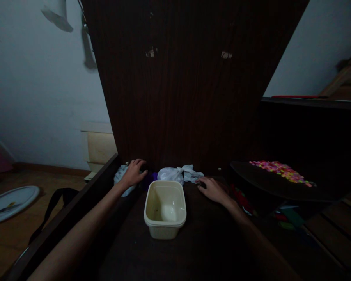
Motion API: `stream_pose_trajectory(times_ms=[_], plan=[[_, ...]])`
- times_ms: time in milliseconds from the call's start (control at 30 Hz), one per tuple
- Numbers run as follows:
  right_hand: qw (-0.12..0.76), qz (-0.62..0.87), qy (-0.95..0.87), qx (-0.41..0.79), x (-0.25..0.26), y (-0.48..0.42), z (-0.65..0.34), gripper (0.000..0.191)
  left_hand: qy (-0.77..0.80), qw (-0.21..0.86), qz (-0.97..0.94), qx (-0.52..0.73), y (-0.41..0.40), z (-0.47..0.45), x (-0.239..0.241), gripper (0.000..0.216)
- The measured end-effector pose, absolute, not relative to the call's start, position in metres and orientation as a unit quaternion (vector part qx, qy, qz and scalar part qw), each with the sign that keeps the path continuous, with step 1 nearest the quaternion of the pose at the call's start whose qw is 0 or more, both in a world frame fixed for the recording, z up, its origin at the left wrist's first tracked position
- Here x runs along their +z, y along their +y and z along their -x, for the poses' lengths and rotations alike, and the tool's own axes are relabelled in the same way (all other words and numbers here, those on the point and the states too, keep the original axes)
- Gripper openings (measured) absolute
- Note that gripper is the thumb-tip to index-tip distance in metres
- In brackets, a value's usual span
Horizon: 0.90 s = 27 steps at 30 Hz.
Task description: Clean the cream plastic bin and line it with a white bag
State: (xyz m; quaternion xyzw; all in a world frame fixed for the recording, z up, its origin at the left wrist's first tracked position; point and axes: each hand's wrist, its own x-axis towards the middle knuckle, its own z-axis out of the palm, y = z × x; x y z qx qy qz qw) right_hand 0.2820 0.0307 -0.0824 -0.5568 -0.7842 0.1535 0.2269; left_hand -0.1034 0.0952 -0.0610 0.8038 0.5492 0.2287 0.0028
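A cream plastic tub [165,209] stands open and empty on a dark wooden surface [169,253] between my forearms. My left hand [133,172] rests with curled fingers on a pale bag [121,177] at the back left. My right hand [211,188] lies flat with fingers stretched toward a knotted white plastic bag [175,174] behind the tub. Something purple [151,178] shows between the two bags.
A tall dark wooden panel [187,86] rises right behind the bags. A dark tray with many small coloured pieces [280,170] sits to the right. On the floor at left lie a round white plate [10,201] and a black strap [54,203].
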Motion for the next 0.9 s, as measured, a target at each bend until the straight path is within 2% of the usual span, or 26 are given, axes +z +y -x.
stream_pose_trajectory(times_ms=[167, 367, 500, 733, 900], plan=[[0.275, 0.576, -0.751, 0.170, -0.074, 0.071, -0.239, 0.027, 0.453, 0.063, -0.858, 0.231, 0.106, 0.058, -0.057, 0.033], [0.261, 0.625, -0.704, 0.214, -0.087, 0.097, -0.194, 0.032, 0.403, 0.111, -0.887, 0.196, 0.122, 0.027, -0.075, 0.046], [0.262, 0.638, -0.682, 0.242, -0.092, 0.097, -0.184, 0.032, 0.404, 0.127, -0.889, 0.176, 0.129, 0.024, -0.092, 0.045], [0.364, 0.607, -0.654, 0.265, -0.064, 0.095, -0.192, 0.028, 0.410, 0.100, -0.884, 0.203, 0.127, 0.029, -0.086, 0.039], [0.458, 0.556, -0.639, 0.268, -0.030, 0.089, -0.185, 0.016, 0.396, 0.057, -0.884, 0.242, 0.114, 0.025, -0.062, 0.028]])
